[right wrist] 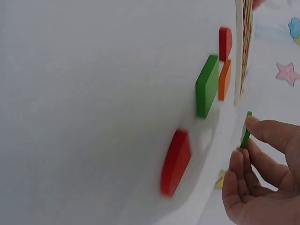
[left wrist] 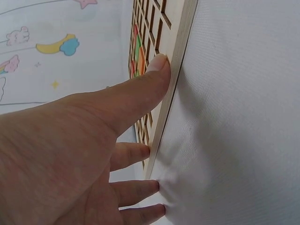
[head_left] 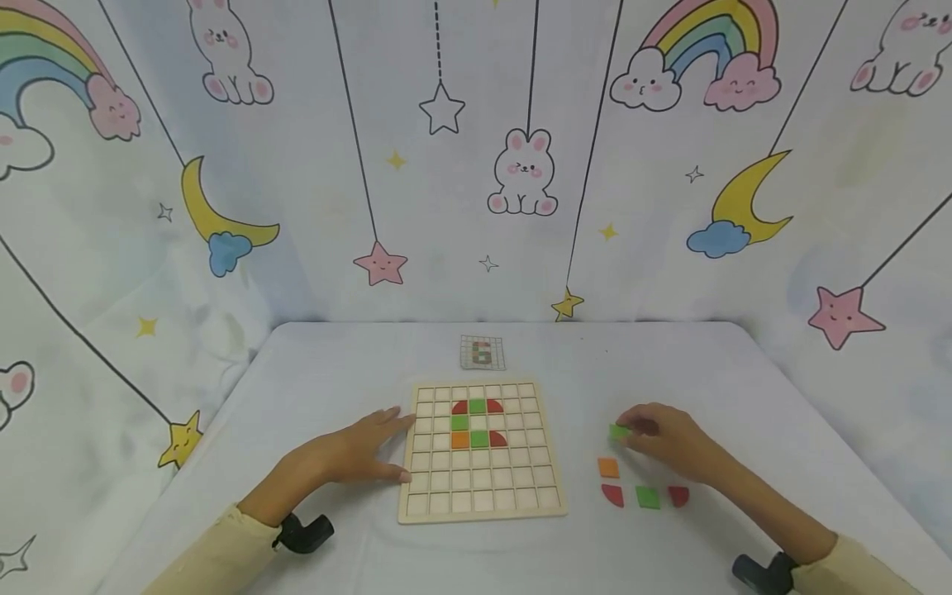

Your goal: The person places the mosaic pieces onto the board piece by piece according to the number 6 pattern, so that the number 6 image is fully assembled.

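My left hand (head_left: 362,450) rests at the left edge of a wooden grid board (head_left: 483,506), thumb and fingertips along its rim with the fingers spread. In the left wrist view the thumb (left wrist: 157,70) lies on the rim. On the board, red quarter-circle tiles (head_left: 497,440), green square tiles (head_left: 460,422) and an orange square tile (head_left: 460,440) fill several cells in a curved outline. To the right of the board my right hand (head_left: 667,440) pinches a green square tile (right wrist: 246,130) between thumb and fingers, above the table.
Near the right hand lie a loose orange square (head_left: 608,468), a green square (head_left: 648,497) and two red quarter circles (head_left: 678,496). Behind the board lies a small pattern card (head_left: 482,353) with a 6-like figure. White cloth (head_left: 335,545) covers the table; a printed curtain (head_left: 446,190) hangs behind.
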Tool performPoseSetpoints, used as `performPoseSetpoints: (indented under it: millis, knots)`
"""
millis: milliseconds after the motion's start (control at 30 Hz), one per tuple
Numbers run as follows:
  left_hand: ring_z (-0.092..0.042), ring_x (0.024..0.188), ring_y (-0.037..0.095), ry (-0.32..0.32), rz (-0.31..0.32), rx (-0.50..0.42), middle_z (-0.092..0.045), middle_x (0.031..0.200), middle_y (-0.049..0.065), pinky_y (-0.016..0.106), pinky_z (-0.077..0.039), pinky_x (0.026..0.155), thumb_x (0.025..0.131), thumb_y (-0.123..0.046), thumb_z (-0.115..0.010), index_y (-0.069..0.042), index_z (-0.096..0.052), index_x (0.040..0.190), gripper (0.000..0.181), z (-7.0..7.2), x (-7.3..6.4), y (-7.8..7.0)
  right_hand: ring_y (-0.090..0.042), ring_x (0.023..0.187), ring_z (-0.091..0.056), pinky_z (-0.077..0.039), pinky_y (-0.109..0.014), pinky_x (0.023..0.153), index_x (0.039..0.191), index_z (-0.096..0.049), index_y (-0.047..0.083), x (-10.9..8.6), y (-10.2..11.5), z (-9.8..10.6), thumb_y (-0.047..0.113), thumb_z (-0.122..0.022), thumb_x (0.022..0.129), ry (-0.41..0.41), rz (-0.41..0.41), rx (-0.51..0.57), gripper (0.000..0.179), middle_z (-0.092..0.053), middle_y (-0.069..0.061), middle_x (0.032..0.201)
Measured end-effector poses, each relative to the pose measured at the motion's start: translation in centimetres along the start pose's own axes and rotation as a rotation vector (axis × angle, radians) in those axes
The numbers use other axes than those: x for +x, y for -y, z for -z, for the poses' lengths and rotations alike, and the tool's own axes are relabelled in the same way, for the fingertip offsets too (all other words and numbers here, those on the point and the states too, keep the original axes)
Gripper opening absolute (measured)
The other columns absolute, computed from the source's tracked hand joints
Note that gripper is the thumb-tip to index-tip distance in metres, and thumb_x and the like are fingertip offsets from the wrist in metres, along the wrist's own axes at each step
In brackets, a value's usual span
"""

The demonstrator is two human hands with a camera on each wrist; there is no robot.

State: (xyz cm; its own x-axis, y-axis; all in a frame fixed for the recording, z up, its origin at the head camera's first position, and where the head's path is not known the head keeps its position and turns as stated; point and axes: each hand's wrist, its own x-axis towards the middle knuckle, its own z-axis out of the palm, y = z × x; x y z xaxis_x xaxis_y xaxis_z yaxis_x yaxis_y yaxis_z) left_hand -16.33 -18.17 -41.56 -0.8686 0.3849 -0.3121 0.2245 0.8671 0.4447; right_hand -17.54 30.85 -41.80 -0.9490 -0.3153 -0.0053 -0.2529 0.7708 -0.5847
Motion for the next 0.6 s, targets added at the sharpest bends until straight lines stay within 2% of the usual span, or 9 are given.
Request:
performPoseSetpoints:
  millis: [267,600]
  knots:
    - [-0.025,0.159,0.043,0.000,0.006,-0.002,-0.027,0.172,0.020,0.065,-0.030,0.124,0.088,-0.054,-0.082,-0.018,-0.039,0.165,0.095,0.0,0.1,-0.1,-0.022,0.106,-0.066,-0.060,-0.046,0.097,0.118,-0.074,0.009,1.8,4.0,-2.1,0.013,-0.077,0.095,0.015,0.008,0.063,0.024,-0.072,0.000,0.112]
    - [-0.025,0.159,0.043,0.002,0.017,0.002,-0.027,0.172,0.020,0.064,-0.029,0.125,0.088,-0.053,-0.083,-0.019,-0.039,0.165,0.095,-0.1,0.2,-0.1,-0.015,0.101,-0.062,-0.057,-0.037,0.091,0.112,-0.076,0.014,4.0,7.9,-5.6,0.015,-0.079,0.093,0.054,0.000,0.054,0.020,-0.068,0.005,0.106]
